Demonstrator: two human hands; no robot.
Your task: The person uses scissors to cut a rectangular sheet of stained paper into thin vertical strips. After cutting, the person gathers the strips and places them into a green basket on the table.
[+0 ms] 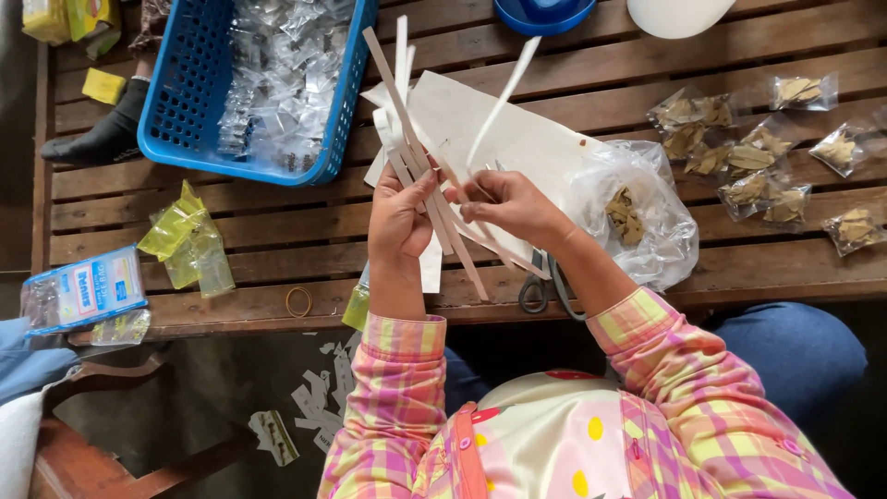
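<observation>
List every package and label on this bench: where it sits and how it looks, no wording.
Blue-and-white flat packet: left edge of the bench, in clear wrap.
Yellow packets: top left corner, boxy.
Small clear sachets of brown dried leaves: scattered at right.
Large clear bag: right of the hands, some leaves inside.
Blue basket: upper left, full of small clear packets.

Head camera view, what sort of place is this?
Probably a small home packing spot, not a factory. A person sits at a slatted wooden table handling paper strips, with a blue basket of clear bags and filled packets of dried leaves.
</observation>
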